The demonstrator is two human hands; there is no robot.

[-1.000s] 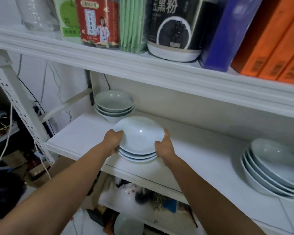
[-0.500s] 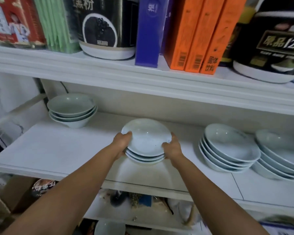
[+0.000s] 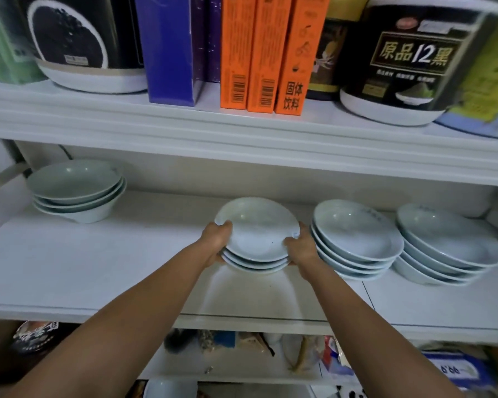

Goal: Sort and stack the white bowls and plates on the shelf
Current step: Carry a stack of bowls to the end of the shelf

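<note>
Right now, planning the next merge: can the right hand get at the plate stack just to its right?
Probably not yet: the right hand grips the held plates with the left hand. The neighbouring stack sits close beside it, nothing between.

left grip (image 3: 216, 241): curled, clasping | right grip (image 3: 301, 249): curled, clasping | both arms extended forward

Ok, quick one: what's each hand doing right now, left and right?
Left hand: grips the left edge of the stack of plates.
Right hand: grips the right edge of the same stack.
</note>
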